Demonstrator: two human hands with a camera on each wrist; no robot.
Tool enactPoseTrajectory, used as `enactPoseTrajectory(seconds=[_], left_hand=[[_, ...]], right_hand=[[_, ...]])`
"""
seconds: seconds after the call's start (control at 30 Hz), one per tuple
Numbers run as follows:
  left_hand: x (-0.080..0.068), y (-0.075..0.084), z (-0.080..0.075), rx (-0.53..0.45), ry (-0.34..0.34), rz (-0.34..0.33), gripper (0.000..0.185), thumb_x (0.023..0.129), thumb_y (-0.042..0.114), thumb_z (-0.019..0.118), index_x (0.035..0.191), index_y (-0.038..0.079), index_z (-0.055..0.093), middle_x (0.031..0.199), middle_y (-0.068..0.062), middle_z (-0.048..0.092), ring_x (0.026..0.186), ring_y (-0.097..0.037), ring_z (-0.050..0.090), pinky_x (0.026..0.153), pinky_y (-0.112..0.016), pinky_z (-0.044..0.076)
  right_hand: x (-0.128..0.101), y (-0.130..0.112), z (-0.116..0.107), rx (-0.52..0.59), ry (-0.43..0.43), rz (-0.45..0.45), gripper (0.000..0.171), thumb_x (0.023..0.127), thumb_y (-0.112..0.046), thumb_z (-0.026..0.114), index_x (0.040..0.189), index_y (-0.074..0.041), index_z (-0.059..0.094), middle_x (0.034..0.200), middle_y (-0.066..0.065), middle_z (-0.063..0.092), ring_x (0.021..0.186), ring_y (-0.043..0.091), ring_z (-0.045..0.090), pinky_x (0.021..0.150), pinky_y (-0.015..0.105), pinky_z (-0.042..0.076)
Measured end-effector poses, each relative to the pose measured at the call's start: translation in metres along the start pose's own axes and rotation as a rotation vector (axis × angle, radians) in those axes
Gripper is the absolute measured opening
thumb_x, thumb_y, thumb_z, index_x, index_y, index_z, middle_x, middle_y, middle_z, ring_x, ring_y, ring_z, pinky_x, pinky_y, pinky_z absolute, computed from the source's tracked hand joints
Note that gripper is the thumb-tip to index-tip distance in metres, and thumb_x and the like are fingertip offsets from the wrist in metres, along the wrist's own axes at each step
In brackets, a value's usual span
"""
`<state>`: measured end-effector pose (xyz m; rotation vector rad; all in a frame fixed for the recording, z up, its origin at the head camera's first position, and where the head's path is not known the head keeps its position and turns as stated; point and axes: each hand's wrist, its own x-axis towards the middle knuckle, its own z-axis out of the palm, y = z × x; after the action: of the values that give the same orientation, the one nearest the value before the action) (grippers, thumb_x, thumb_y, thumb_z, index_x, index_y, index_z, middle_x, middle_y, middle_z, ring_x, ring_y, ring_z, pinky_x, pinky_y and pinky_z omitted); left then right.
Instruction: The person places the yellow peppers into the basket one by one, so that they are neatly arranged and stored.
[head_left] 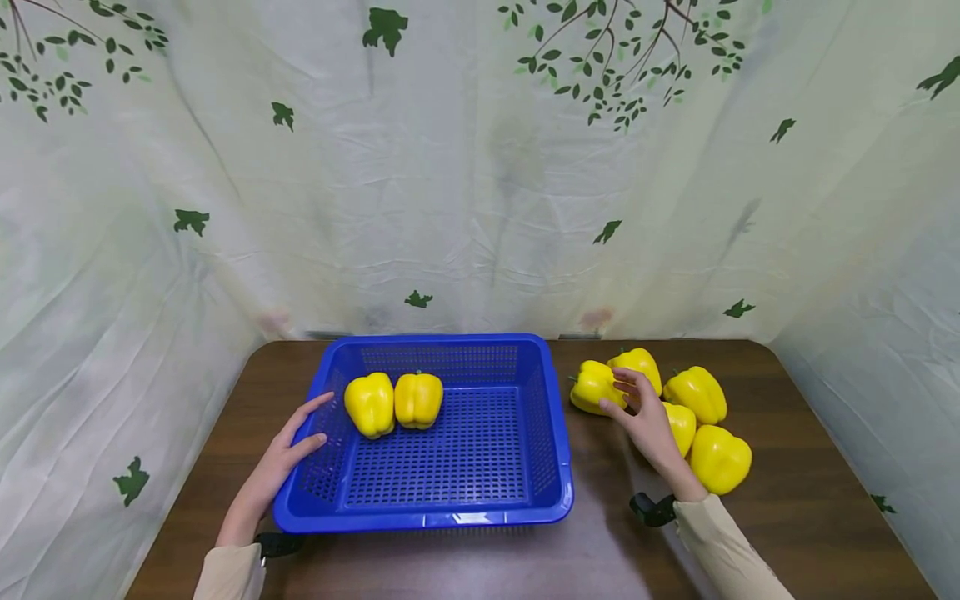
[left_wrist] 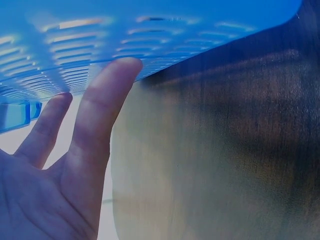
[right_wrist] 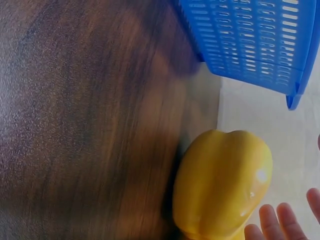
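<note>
A blue plastic basket (head_left: 561, 450) with slotted walls sits on the table, with two yellow bell peppers (head_left: 369, 405) side by side in its left half. My left hand (head_left: 282, 457) lies at the basket's left rim, fingers extended; in the left wrist view the fingertips (left_wrist: 127, 67) meet the slotted outer wall. Right of the basket, my right hand (head_left: 649, 423) reaches over a yellow bell pepper (head_left: 592, 387) with thumb and fingers spread. In the right wrist view that pepper (right_wrist: 220, 180) stands beside the fingers (right_wrist: 287, 220), which are not curled round it.
Several more yellow bell peppers (head_left: 697, 393) are grouped behind and to the right of the right hand. A brown wooden table (head_left: 600, 542) carries everything. White curtain (head_left: 450, 208) with leaf prints encloses the back and sides.
</note>
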<state>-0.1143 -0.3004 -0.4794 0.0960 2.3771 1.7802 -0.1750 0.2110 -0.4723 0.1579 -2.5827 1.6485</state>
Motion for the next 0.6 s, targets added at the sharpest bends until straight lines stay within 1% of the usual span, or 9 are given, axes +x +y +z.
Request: enactPoseTrajectory(seconds=[0.13, 0.27, 0.43, 0.6], left_hand=[[-0.0008, 0.0016, 0.0008, -0.002, 0.002, -0.013, 0.053, 0.101, 0.023, 0.045, 0.151, 0.023, 0.025, 0.153, -0.022, 0.014, 0.121, -0.05, 0.036, 0.088, -0.059, 0.046], [-0.0012, 0.0024, 0.0009, -0.012, 0.0, -0.019, 0.053, 0.101, 0.023, 0.045, 0.151, 0.023, 0.025, 0.152, -0.022, 0.014, 0.12, -0.052, 0.037, 0.086, -0.059, 0.047], [-0.0008, 0.0026, 0.001, -0.012, 0.001, -0.016, 0.054, 0.101, 0.023, 0.045, 0.151, 0.023, 0.025, 0.152, -0.023, 0.013, 0.119, -0.052, 0.037, 0.085, -0.058, 0.048], [-0.0004, 0.0016, 0.0007, -0.02, -0.002, -0.014, 0.053, 0.101, 0.022, 0.044, 0.151, 0.023, 0.025, 0.152, -0.023, 0.014, 0.119, -0.051, 0.038, 0.085, -0.058, 0.048]], right_hand=[[-0.0004, 0.0021, 0.0005, 0.023, -0.004, -0.002, 0.057, 0.091, -0.015, 0.066, 0.137, 0.002, 0.038, 0.139, 0.022, 0.041, 0.126, 0.039, 0.041, 0.107, 0.053, 0.029], [0.0003, 0.0054, 0.0012, 0.025, -0.003, -0.006, 0.054, 0.091, -0.014, 0.066, 0.136, 0.003, 0.039, 0.138, 0.022, 0.042, 0.125, 0.039, 0.042, 0.107, 0.053, 0.029], [-0.0009, 0.004, 0.0033, -0.007, -0.008, 0.007, 0.053, 0.091, -0.015, 0.066, 0.135, 0.001, 0.041, 0.138, 0.02, 0.043, 0.125, 0.037, 0.043, 0.106, 0.054, 0.031], [-0.0035, 0.0024, 0.0071, -0.015, -0.016, 0.032, 0.053, 0.091, -0.015, 0.066, 0.135, 0.0, 0.041, 0.137, 0.021, 0.045, 0.125, 0.037, 0.043, 0.103, 0.055, 0.034]])
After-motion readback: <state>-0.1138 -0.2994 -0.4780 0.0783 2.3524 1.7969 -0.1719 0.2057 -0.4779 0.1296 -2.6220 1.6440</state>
